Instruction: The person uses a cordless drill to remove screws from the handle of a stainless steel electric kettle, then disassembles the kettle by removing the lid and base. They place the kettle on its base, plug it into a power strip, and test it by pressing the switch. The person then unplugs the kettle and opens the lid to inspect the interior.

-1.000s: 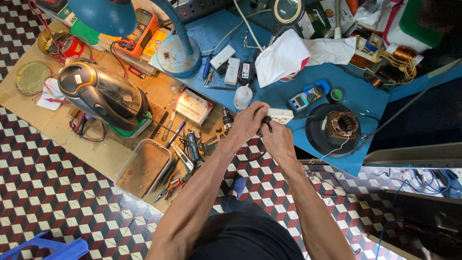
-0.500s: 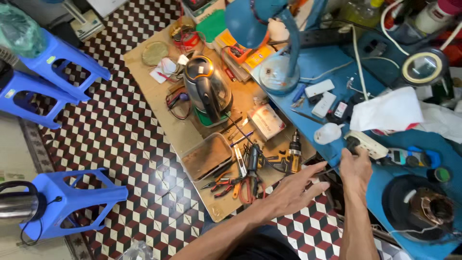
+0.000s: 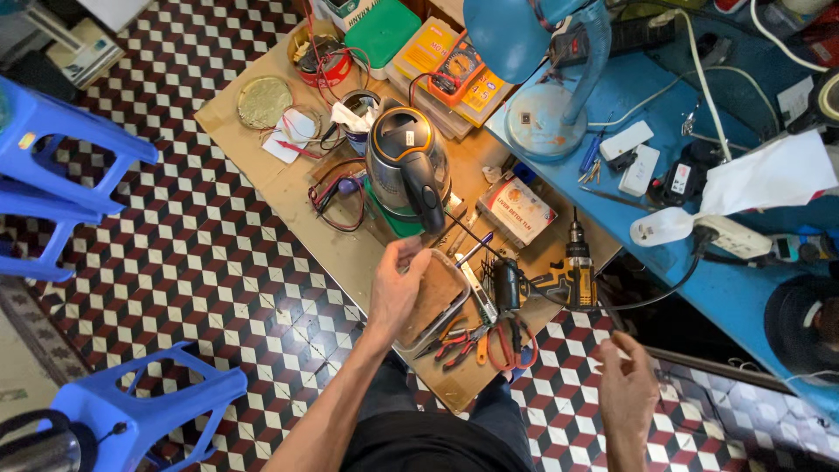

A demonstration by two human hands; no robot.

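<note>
My left hand [image 3: 398, 288] reaches over a clear plastic tray [image 3: 441, 306], fingers apart, with its fingertips just short of a steel electric kettle [image 3: 404, 162] that has a black handle. The kettle stands on a green base on a low cardboard-covered board [image 3: 253, 170]. My right hand [image 3: 626, 389] hangs loosely curled above the chequered floor and holds nothing. Right of the tray lie red-handled pliers [image 3: 463, 343] and a yellow and black drill [image 3: 577, 269].
A blue desk lamp [image 3: 542, 61], an orange multimeter [image 3: 458, 66], a small box [image 3: 517, 210] and tangled wires [image 3: 336, 188] crowd the board. The blue table [image 3: 743, 280] on the right carries a power strip [image 3: 736, 234] and white cloth [image 3: 773, 175]. Blue plastic stools [image 3: 61, 157] stand left.
My view has swung left and moved closer. My left hand has moved from the pliers up to the kettle. My right hand has dropped back from the blue table.
</note>
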